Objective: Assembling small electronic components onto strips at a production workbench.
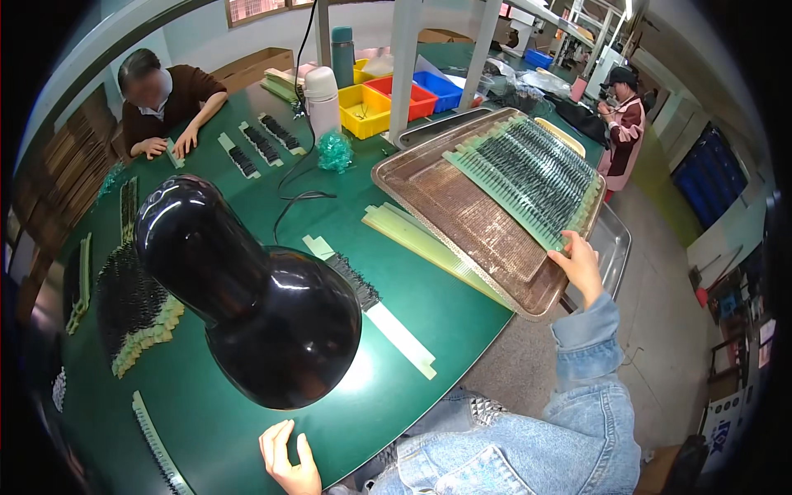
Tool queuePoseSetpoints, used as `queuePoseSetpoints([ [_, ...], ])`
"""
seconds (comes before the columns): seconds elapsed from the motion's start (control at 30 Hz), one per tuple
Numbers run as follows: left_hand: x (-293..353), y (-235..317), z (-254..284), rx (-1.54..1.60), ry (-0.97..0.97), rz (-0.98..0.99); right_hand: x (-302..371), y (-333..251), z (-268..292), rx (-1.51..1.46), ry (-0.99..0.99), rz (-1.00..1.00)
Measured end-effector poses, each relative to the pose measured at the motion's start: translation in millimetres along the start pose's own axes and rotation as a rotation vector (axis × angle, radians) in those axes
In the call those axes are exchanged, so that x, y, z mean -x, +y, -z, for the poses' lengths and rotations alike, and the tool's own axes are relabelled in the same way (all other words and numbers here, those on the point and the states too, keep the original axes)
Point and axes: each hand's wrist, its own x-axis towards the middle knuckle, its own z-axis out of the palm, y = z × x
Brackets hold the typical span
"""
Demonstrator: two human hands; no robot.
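Note:
My right hand (580, 262) reaches out to the brown metal tray (429, 196), thumb and fingers closed on the near end of a pale green strip (495, 198). That strip is the outermost of several lying side by side on the tray, with rows of small black parts (536, 165) along them. My left hand (290, 464) rests at the table's near edge, fingers apart and holding nothing. Under the black lamp (289, 330) lies another strip (400, 338), partly covered by black parts at its far end; the lamp head hides some of the table there.
A fanned pile of black-and-green strips (132, 305) lies on the green table (239, 437) at left. Pale green bare strips (421, 239) lie beside the tray. Bins (365, 111), a pink bottle (322, 101) and a lamp cord stand farther back. A co-worker (165, 107) sits across; another person (624, 124) stands right.

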Motion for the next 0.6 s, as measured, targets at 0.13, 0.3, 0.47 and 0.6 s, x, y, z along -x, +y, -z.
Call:
queuePoseSetpoints([
  [0.13, 0.6, 0.2, 0.4, -0.004, 0.015, 0.032, -3.6, -4.2, 0.6, -0.108, -0.02, -0.025],
  [0.3, 1.0, 3.3, -2.4, 0.003, 0.016, 0.058, -1.7, -24.5, 4.9, -0.19, -0.066, 0.02],
  [0.47, -0.2, 7.8, -1.9, 0.024, 0.004, 0.071, -5.1, -9.1, -12.6, -0.095, 0.086, 0.261],
  [0.6, 1.7, 10.7, -2.9, 0.02, 0.004, 0.081, -6.3, -9.6, -6.7, -0.585, -0.118, 0.043],
])
